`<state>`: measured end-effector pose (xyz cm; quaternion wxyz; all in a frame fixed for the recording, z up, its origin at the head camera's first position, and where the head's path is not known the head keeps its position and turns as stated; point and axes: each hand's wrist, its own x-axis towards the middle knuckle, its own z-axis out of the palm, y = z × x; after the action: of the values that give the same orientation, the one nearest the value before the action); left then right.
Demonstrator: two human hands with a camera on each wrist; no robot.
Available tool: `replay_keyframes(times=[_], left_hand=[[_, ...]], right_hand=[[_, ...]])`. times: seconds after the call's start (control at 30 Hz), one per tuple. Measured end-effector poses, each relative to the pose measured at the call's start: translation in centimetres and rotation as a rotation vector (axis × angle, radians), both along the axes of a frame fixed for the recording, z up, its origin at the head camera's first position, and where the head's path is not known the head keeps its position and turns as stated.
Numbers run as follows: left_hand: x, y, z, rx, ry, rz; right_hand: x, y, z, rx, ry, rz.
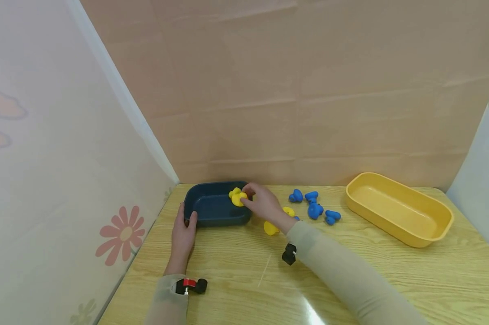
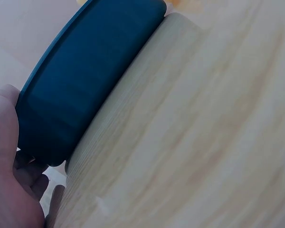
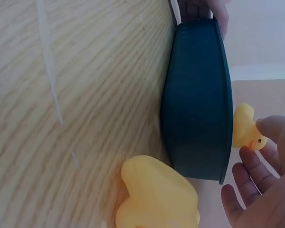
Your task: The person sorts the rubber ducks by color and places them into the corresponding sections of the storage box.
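My left hand (image 1: 183,234) holds the near left corner of a dark blue plastic basin (image 1: 217,223), thumb on the front wall and fingers along the left side. In the left wrist view, the fingers curl against the basin's end wall (image 2: 85,80). My right hand (image 1: 264,205) pinches a yellow rubber duck (image 1: 239,199) between thumb and fingers, over the right end of the basin. From the right wrist, that duck (image 3: 247,130) shows just above the rim. Another yellow duck (image 1: 270,228) lies on the table below my right wrist, with a second yellow duck (image 1: 288,211) partly hidden behind it.
Several blue rubber ducks (image 1: 315,210) lie on the wooden table (image 1: 236,275), right of my right hand. A yellow-orange basin (image 1: 390,228) stands at the far right. A brown covering (image 1: 268,113) rises behind the table, and a flower-printed white wall (image 1: 65,180) borders the left.
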<state>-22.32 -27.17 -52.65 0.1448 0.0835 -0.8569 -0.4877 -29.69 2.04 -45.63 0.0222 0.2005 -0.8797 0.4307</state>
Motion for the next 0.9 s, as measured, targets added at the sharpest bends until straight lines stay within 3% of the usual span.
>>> replay_keyframes(times=[0.37, 0.7, 0.9], left_hand=[[0.0, -0.1, -0.3, 0.018, 0.004, -0.013], [0.0, -0.2, -0.1, 0.005, 0.003, -0.026], [0.0, -0.1, -0.2, 0.002, 0.006, -0.027]], right_hand=[[0.0, 0.1, 0.2, 0.044, 0.006, -0.006], [-1.0, 3.3, 1.2, 0.025, 0.005, -0.052], [-0.9, 5.3, 1.7, 0.042, 0.002, -0.052]])
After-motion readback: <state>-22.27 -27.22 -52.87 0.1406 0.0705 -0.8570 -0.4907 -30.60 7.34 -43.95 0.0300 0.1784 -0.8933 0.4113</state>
